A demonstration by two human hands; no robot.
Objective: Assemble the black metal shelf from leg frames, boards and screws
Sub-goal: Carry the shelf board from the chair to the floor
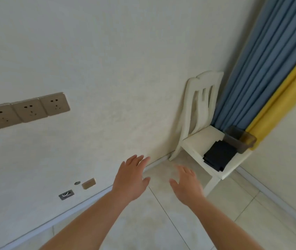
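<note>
On the wall at left sit three sockets (25, 110). Both hands, left hand (132, 177) and right hand (186, 184), reach forward, fingers spread, holding nothing. Farther right, flat black pieces (218, 156), perhaps shelf boards, lie stacked on a white chair (197, 141); grabbed carelessly, they could slide off.

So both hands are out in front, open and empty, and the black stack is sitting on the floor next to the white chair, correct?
Not quite. The head view shows the black stack lying on the seat of the white chair, beside a translucent container, not on the floor. The rest holds: the left hand and right hand are both out in front, open and empty.
</note>
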